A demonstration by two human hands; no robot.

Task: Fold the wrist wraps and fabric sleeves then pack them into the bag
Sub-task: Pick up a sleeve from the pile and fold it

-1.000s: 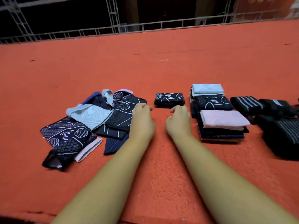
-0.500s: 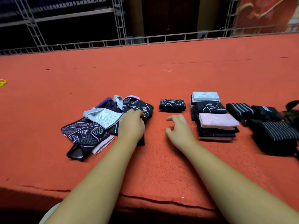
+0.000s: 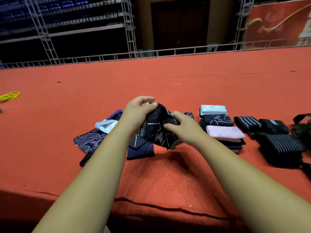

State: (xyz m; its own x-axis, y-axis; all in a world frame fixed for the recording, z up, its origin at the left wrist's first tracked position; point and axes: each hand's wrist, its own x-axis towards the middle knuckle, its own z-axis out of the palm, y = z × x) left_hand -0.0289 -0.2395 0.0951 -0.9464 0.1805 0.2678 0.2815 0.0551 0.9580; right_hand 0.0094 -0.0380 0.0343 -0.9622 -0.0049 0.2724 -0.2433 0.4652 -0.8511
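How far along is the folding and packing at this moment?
Done: a stack of folded sleeves and folded striped wrist wraps lie on the right. In hand: the left hand and right hand grip a dark patterned sleeve above the carpet. Remaining: the pile of unfolded sleeves on the left, and nothing looks packed yet.

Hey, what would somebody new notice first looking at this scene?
The left hand and right hand grip a dark patterned sleeve above the middle of the red carpet. To their right sits a neat folded stack; to their left lies a loose unfolded pile.
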